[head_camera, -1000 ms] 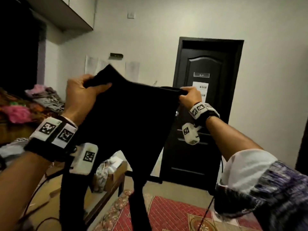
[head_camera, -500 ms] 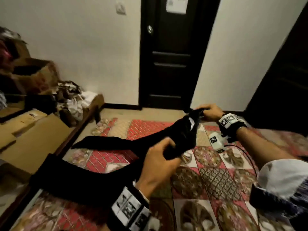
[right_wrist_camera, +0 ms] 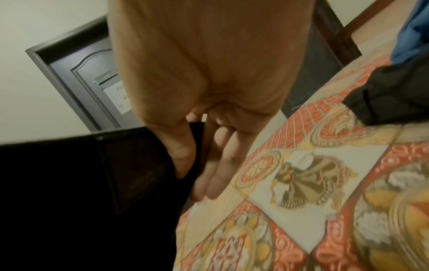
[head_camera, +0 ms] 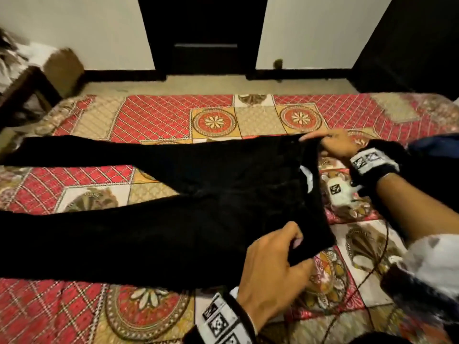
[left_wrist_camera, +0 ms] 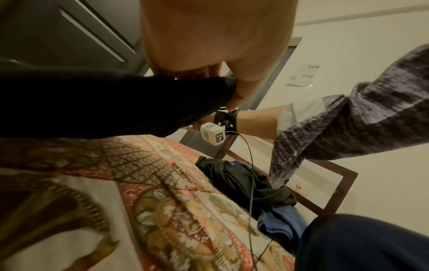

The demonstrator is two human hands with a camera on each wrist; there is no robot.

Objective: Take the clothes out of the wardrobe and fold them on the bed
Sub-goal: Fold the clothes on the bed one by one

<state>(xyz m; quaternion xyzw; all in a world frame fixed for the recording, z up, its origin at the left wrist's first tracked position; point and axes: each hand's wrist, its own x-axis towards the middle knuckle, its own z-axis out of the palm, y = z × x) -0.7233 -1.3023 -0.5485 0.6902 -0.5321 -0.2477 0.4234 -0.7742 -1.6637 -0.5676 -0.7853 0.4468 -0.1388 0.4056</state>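
Note:
Black trousers (head_camera: 173, 214) lie spread across the patterned bed cover (head_camera: 173, 115), legs running left, waistband at the right. My left hand (head_camera: 278, 264) pinches the near corner of the waistband, fingers curled round the cloth; the left wrist view shows the same trousers (left_wrist_camera: 104, 102) bunched under that hand (left_wrist_camera: 234, 89). My right hand (head_camera: 332, 142) holds the far corner of the waistband. In the right wrist view the thumb of my right hand (right_wrist_camera: 185, 150) lies over the black trousers (right_wrist_camera: 81, 192) with the fingers beneath.
A heap of black and blue clothes (left_wrist_camera: 255, 187) lies on the bed at my right. A dark door (head_camera: 202, 33) stands beyond the foot of the bed. A wooden bench with a cardboard box (head_camera: 63, 68) is at the far left. A cable (left_wrist_camera: 252, 183) trails from my right wrist.
The trousers, held up in the air a second ago, have come down and now lie spread flat on the bed. Both hands kept hold of the waistband and my view tilted downward.

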